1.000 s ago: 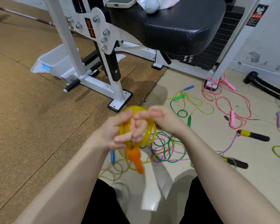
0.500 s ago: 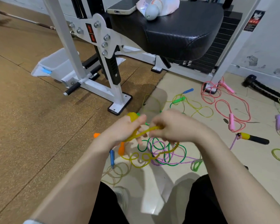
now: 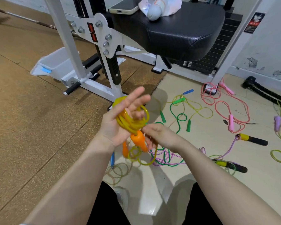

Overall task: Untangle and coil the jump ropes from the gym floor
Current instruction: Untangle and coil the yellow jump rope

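Risk: the yellow jump rope (image 3: 131,120) coil may spring loose, since the left hand (image 3: 120,122) lies released, fingers straight, loops merely draped across its palm. The right hand (image 3: 159,135) pinches the strand beside the orange handle (image 3: 139,141), just below the coil; its tail hangs above the floor (image 3: 201,151).

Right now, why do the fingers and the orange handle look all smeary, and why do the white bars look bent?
In the head view, the left hand wound in the yellow rope and the orange handle are smeared by motion blur; the floor ropes stay sharp. The wide-angle lens bows the white machine frame. Soft shadows fall on the pale floor.
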A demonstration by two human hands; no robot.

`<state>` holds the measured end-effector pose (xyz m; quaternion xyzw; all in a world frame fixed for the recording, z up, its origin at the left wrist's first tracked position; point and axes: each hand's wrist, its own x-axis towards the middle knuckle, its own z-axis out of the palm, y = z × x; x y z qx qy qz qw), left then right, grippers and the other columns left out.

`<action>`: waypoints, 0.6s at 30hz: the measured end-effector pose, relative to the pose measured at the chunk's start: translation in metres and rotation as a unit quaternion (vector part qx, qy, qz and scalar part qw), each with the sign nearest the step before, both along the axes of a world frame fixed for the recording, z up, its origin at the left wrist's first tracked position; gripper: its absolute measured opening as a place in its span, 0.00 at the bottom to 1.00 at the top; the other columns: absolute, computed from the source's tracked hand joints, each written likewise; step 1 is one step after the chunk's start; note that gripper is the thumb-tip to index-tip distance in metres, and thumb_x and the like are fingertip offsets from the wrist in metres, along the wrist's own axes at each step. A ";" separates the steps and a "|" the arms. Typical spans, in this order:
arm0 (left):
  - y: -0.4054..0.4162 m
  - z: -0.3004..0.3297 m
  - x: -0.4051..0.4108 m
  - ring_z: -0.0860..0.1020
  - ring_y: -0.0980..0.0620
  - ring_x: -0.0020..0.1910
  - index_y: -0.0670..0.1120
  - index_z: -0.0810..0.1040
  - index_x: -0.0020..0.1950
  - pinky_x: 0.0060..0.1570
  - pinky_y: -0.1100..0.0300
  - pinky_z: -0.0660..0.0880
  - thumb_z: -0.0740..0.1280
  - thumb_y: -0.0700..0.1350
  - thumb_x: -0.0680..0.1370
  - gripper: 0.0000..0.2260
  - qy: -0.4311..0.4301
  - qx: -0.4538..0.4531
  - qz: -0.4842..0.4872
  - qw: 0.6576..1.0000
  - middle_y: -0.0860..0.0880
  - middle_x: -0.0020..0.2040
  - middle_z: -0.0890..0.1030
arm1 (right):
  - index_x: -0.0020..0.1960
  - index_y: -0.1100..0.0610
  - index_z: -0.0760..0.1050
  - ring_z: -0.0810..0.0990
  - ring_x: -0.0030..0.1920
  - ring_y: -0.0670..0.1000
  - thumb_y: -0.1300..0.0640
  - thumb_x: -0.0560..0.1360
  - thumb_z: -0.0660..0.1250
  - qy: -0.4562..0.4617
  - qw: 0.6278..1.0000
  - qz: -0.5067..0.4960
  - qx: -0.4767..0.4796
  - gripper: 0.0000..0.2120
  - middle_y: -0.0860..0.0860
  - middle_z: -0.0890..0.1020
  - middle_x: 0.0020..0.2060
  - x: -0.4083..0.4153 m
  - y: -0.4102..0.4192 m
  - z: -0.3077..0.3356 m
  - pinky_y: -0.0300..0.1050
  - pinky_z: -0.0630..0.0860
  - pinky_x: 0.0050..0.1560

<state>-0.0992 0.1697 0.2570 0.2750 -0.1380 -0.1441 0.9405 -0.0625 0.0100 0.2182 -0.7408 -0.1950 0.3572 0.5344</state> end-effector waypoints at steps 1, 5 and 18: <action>0.000 0.002 0.001 0.83 0.54 0.40 0.42 0.77 0.63 0.48 0.62 0.78 0.75 0.46 0.67 0.25 0.043 0.006 0.080 0.996 0.43 0.56 0.82 | 0.40 0.56 0.70 0.74 0.23 0.46 0.55 0.82 0.54 0.008 0.998 0.047 -0.035 0.14 0.48 0.74 0.23 -0.002 -0.003 -0.001 0.36 0.70 0.25; 0.008 0.007 0.010 0.82 0.55 0.49 0.48 0.63 0.73 0.61 0.58 0.71 0.63 0.42 0.77 0.25 0.162 0.170 0.295 0.926 0.46 0.67 0.74 | 0.58 0.53 0.65 0.73 0.19 0.47 0.54 0.78 0.62 -0.023 0.970 0.158 -0.182 0.11 0.54 0.75 0.30 -0.013 -0.027 0.007 0.40 0.70 0.23; -0.027 -0.004 -0.011 0.67 0.56 0.16 0.38 0.82 0.46 0.27 0.67 0.65 0.57 0.77 0.64 0.41 0.020 0.362 -0.257 0.896 0.48 0.23 0.77 | 0.31 0.57 0.74 0.61 0.20 0.43 0.62 0.70 0.70 -0.130 0.973 -0.139 0.129 0.11 0.45 0.66 0.19 0.023 -0.031 0.078 0.34 0.57 0.21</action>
